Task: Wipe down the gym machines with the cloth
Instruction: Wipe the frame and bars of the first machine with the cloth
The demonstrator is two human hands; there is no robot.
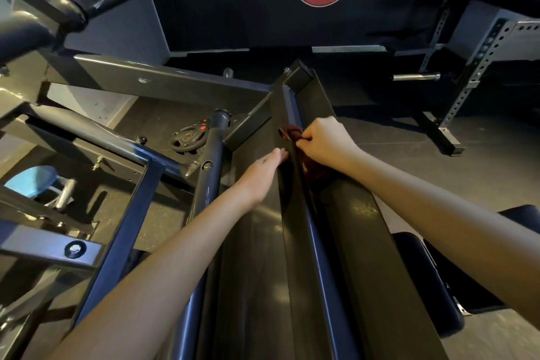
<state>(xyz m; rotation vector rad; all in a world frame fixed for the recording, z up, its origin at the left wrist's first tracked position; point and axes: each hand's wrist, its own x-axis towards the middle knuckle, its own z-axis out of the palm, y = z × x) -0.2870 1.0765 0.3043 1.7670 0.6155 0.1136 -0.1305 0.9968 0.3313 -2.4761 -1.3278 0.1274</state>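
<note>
Your right hand [324, 142] is clenched around the dark red cloth [291, 132], bunched against the raised ridge of the long machine beam [311, 242] that runs from 6 o'clock up to 12 o'clock in your view. The cloth sits at the hand's 9 o'clock side, and a fold seems to trail under the wrist toward 6 o'clock.

To do this stroke well, flatten the wad so more fabric meets the metal. Press it into the corner where the ridge meets the sloped face, and draw it in one long line toward the square end cap [301, 74] at 12 o'clock. That corner is probably where grime gathers.

Your left hand [261, 172] holds nothing. It lies released, fingers straight, on the beam's left face at the cloth's 7 o'clock, fingertips just beside the ridge. Use it as a brace and slide it clear of the cloth's path.

Both forearms reach forward and nearly straight, converging on the beam. The right wrist bends inward, knuckles up, and the left palm faces down. A weight plate [188, 139] lies on the floor at the left hand's 10 o'clock.
</note>
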